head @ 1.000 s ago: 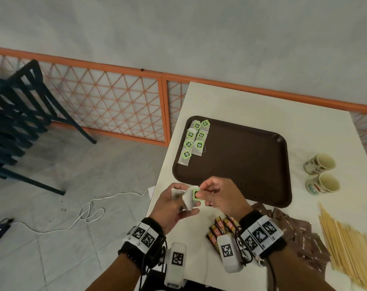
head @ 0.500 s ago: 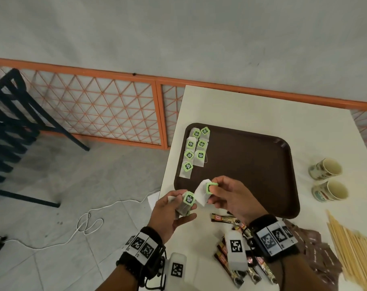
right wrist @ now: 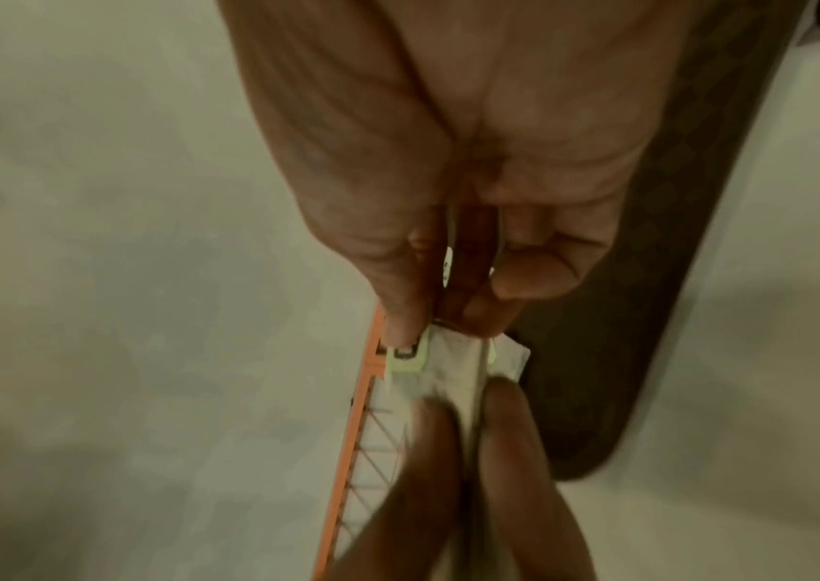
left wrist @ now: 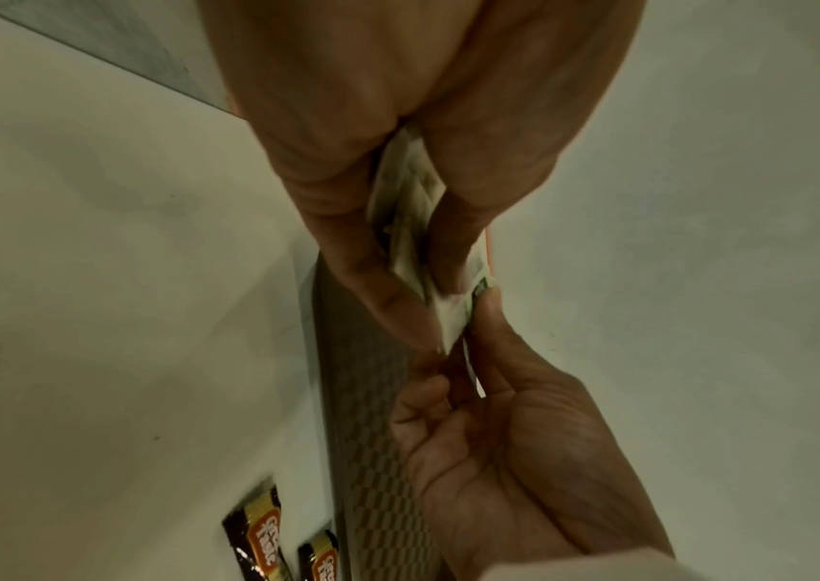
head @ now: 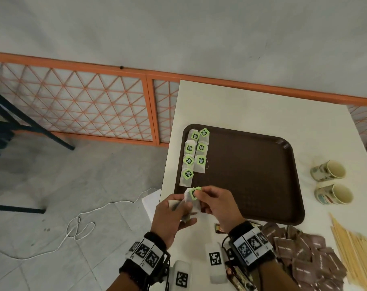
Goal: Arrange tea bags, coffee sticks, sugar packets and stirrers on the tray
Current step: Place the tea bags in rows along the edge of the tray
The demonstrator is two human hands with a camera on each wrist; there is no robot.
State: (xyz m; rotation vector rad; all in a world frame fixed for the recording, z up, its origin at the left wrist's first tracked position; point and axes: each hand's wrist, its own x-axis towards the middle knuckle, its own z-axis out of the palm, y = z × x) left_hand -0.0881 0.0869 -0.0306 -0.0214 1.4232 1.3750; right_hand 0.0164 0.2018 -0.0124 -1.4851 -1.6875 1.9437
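Observation:
A brown tray (head: 251, 171) lies on the white table (head: 251, 110), with several white tea bags with green tags (head: 196, 154) in two columns along its left side. Both hands meet over the tray's near left corner. My left hand (head: 174, 211) grips a small bunch of tea bags (left wrist: 407, 220). My right hand (head: 212, 201) pinches the green tag of the top tea bag (head: 193, 194), also seen as a tea bag (right wrist: 447, 361) in the right wrist view. Coffee sticks (left wrist: 258, 530) lie near the front edge.
Two paper cups (head: 331, 183) lie on their sides right of the tray. Brown sugar packets (head: 308, 257) are heaped at the front right, wooden stirrers (head: 358, 255) beside them. An orange lattice railing (head: 84, 108) and a cable on the floor (head: 77, 227) are to the left.
The hands had drawn apart half a second ago, each with a tea bag; now they are together again, and both have moved forward toward the tray's corner.

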